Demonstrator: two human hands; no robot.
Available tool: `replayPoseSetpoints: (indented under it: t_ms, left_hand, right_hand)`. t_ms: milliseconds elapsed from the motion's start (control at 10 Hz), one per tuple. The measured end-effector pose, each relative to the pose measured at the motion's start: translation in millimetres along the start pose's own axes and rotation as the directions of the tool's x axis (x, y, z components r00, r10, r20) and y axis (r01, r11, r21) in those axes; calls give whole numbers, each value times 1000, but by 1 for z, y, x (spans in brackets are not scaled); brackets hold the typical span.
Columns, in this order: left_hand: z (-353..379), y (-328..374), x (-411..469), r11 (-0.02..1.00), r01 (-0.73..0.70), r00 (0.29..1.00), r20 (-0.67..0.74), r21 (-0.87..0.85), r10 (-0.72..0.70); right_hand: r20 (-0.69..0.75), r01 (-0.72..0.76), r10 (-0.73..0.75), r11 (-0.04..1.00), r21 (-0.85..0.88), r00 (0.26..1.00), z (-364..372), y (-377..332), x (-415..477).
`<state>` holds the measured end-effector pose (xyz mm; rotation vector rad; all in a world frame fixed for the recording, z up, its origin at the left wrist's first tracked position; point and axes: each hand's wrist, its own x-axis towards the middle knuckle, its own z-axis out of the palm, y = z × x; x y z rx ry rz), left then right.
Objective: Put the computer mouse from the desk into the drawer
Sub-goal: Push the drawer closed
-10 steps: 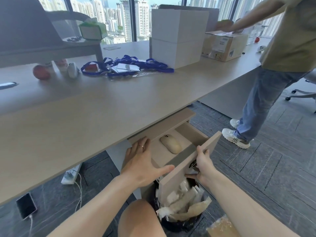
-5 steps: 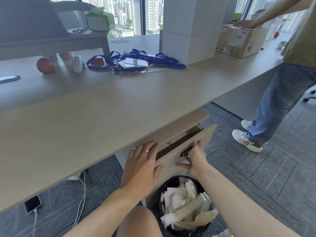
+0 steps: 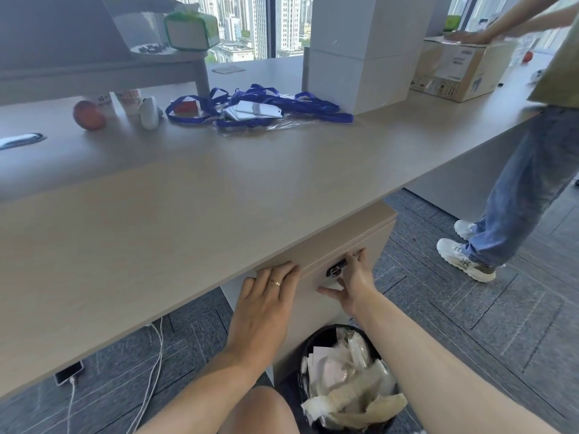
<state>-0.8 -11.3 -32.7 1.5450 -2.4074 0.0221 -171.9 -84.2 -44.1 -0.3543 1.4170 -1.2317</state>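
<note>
- The drawer (image 3: 340, 255) sits flush under the front edge of the desk (image 3: 194, 214); no gap shows, so its inside is hidden.
- The computer mouse cannot be seen anywhere; whether it lies inside the closed drawer cannot be told from this view.
- The left hand (image 3: 264, 300) lies flat, fingers spread, at the left end of the drawer front; its fingertips reach the desk edge. The grip is wide and holds nothing. A ring shows on one finger.
- The right hand (image 3: 352, 281) presses against the drawer front just right of the metal lock (image 3: 336, 268), thumb stretched out to the left. Its palm is turned away, yet the splayed fingers close on nothing.
- A bin (image 3: 347, 380) stuffed with paper stands below the drawer, partly covered by the right forearm.
- On the far side of the desk lie blue lanyards (image 3: 260, 104) and a red, apple-like fruit (image 3: 88, 115).
- A second person (image 3: 526, 170) stands at the right, cut off above the chest, one hand on a cardboard box (image 3: 460, 70).
</note>
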Motion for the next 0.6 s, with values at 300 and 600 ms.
replayPoseSetpoints:
  t_ms: [300,600]
  left_hand:
    - [7,-6,3,999,-37,999,-39,-18,36]
    - [5,-6,1,998,-40,998,-55,41,42]
  right_hand:
    - [3,-19,19,999,-36,1000,7,-3,3]
    - [59,-9,15,996,-93,998,-5,-11,-10]
